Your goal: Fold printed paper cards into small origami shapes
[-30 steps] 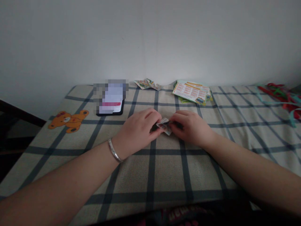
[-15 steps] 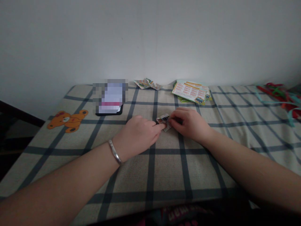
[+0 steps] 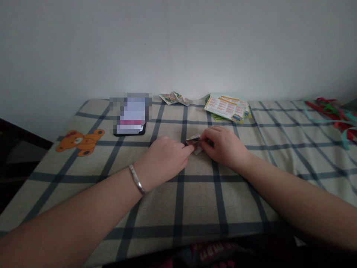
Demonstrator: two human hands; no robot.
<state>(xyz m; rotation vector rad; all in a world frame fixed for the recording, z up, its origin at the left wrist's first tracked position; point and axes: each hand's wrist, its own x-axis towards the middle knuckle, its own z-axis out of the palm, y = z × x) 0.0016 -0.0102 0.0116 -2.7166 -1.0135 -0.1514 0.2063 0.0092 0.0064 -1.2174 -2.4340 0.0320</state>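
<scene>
The pale wall (image 3: 173,48) rises behind the phone (image 3: 130,113), and the checked tablecloth (image 3: 156,208) spreads around the phone on all sides. The far edge of the cloth runs just behind the phone; the left edge passes on its left, slanting toward the person. Both forearms come in from the near side of the phone and converge to its right. Bare cloth lies between the forearms and also well to the right of the phone, beyond the right hand.

The left hand (image 3: 166,156), nearer than the phone and right of it, is palm down, fingers loosely bent, the forefinger stretched onto the folded paper; whether it grips, I cannot tell. The right hand (image 3: 225,147), farther right, has thumb and fingertips pinched together on the same paper.

Far right of the phone lie tangled ribbons (image 3: 331,111), and less far right, the stack of cards (image 3: 225,108). The bear cutout (image 3: 79,142) is left of the phone, by the left edge. Crumpled paper (image 3: 175,98) lies right of the phone, close to the wall. Smallest is the folded paper (image 3: 198,150), between the fingertips, right of the phone and nearer than it.
</scene>
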